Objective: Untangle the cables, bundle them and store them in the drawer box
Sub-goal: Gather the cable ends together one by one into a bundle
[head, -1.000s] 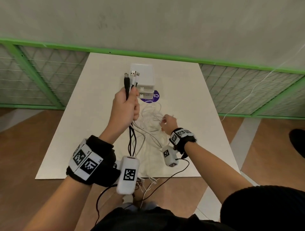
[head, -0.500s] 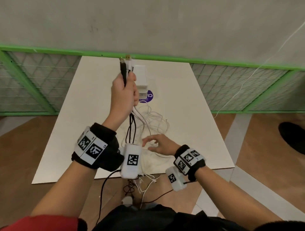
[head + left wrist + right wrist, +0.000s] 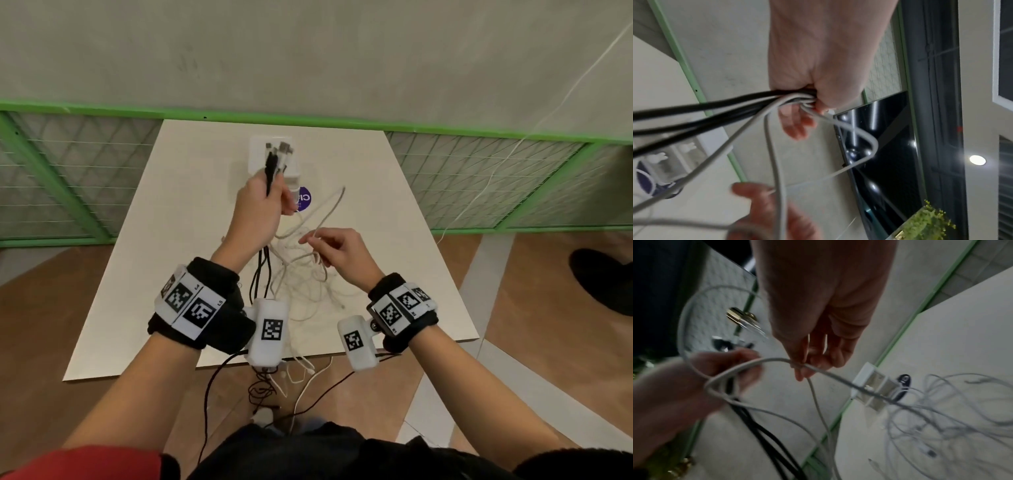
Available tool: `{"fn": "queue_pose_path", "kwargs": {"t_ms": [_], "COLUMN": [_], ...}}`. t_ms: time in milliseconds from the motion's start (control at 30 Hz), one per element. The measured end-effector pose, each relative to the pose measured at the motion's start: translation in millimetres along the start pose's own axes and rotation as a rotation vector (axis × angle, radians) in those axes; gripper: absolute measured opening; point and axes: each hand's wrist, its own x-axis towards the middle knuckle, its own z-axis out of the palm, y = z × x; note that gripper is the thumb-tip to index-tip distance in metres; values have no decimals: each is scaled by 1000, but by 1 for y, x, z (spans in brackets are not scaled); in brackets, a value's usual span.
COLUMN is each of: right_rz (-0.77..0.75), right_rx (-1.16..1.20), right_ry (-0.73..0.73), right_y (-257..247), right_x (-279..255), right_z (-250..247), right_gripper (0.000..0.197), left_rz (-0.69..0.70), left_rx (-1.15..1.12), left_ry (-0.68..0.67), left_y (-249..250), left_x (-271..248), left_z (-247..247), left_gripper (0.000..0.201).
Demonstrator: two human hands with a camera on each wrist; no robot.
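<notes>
White tabletop (image 3: 394, 240), untangling step: loose white cables (image 3: 305, 277) lie heaped before the small white drawer box (image 3: 255, 154).
Left hand (image 3: 257, 212) fists gathered black and white plug ends (image 3: 277, 154); right hand (image 3: 339, 251) fingers pinch one white strand (image 3: 777, 361), which next needs drawing free of the heap.

The right hand (image 3: 337, 253), which a second ago reaches into the white tangle (image 3: 308, 274) on the table (image 3: 394, 205) and half a second ago hovers flat with fingers spread near the table's near edge, is now raised above the tangle and pinches a white cable (image 3: 325, 216) between thumb and fingertips, lifting a loop of it that arcs toward the far right. The left hand (image 3: 258, 214), holding the bunch of black and white plug ends (image 3: 277, 154), sits lower than half a second ago: the plugs now show against the drawer box (image 3: 255, 150) instead of reaching past it to the green rail (image 3: 445, 128).
</notes>
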Motion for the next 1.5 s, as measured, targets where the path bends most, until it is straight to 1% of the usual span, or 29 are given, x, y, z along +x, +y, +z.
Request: {"fn": "queue_pose_path", "kwargs": {"t_ms": [67,100,133,167,200,267,333,367,400,467,500,567,633,733,800,833,867,900,1000,1067,1133,1167,1233,1267,1367,1467,1500], "right_rz": [-7,-4,-6,-11,-15,-10,4,15,27,64,94,150,201,291,341,337,315,274,172,134,110,92,78,88,152,179,181], "right_rx": [-22,-50,-74,-83,-81,-65,-57,-72,-93,-105,-90,-73,-99,-184,-169,-158,-163,-181,-240,-285,-299,-303,-346,-389,-537,-540,-518], "right_ry": [5,13,28,50,71,96,97,82,58,25,44,126,161,104,52,41,42,46,8,-2,23,26,28,24,5,79,97], "right_y": [-10,-14,-17,-19,-20,-20,-15,-12,-5,10,20,44,67,98,107,108,106,102,84,74,66,62,52,46,35,37,38], "right_x": [1,2,2,3,2,-1,-4,-6,-7,-12,-13,-14,-15,-16,-15,-13,-10,-6,4,8,12,14,18,19,20,18,18], "right_z": [-1,0,2,4,5,7,4,2,1,0,1,1,1,0,1,2,3,4,10,13,16,17,20,21,25,28,28], "right_gripper": [16,18,21,23,24,22,16,18,20,21,22,23,16,15,16,18,19,20,20,22,27,34,54,57,50,38,38], "left_rz": [-58,-71,-61,-41,-16,39,54,40,29,37,50,80,95,113,116,104,84,59,-40,-65,-86,-111,-183,-228,-293,-306,-305], "left_rx": [51,42,26,16,14,-49,-234,-312,-347,-345,-343,-347,-389,-539,-581,-577,-547,-469,-17,243,396,456,550,597,687,709,714], "left_ry": [-108,-172,-213,-211,-172,-35,53,77,94,114,127,153,168,169,159,141,113,71,-104,-201,-284,-312,-328,-336,-326,-307,-298], "left_y": [-9,-12,-11,-10,-7,-6,-6,-6,-5,0,1,7,16,33,39,40,37,32,13,1,-11,-17,-29,-33,-32,-29,-28], "left_x": [-4,-6,-11,-15,-18,-18,-13,-10,-7,-3,0,2,2,-1,-1,-1,0,1,-1,-5,-9,-10,-9,-9,-10,-10,-11], "left_z": [11,18,26,32,36,38,33,29,25,18,16,12,8,5,6,5,6,7,14,23,35,40,48,51,57,64,66], "left_gripper": [22,25,25,25,27,32,31,31,32,33,32,32,33,32,31,31,31,31,26,24,22,21,26,27,28,29,29]}}
